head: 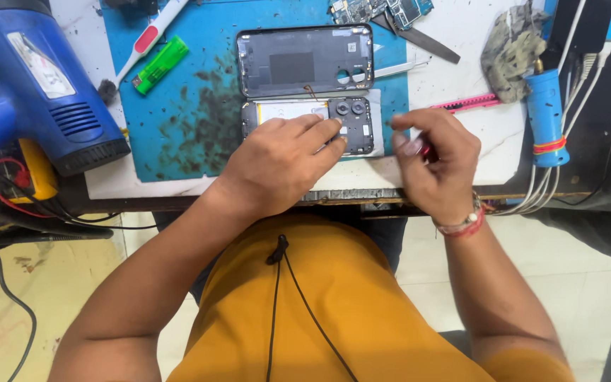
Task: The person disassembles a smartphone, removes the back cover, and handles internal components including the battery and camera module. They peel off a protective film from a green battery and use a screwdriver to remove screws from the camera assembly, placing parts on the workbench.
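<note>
Phone body lies long axis left-right under our left hand, fingers flat on it; our right hand, just right, pinches a small pink-handled tool.

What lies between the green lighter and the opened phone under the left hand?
In the head view, only the blue work mat, smeared with dark grime, lies between the green lighter and the opened phone that the left hand rests on.
</note>
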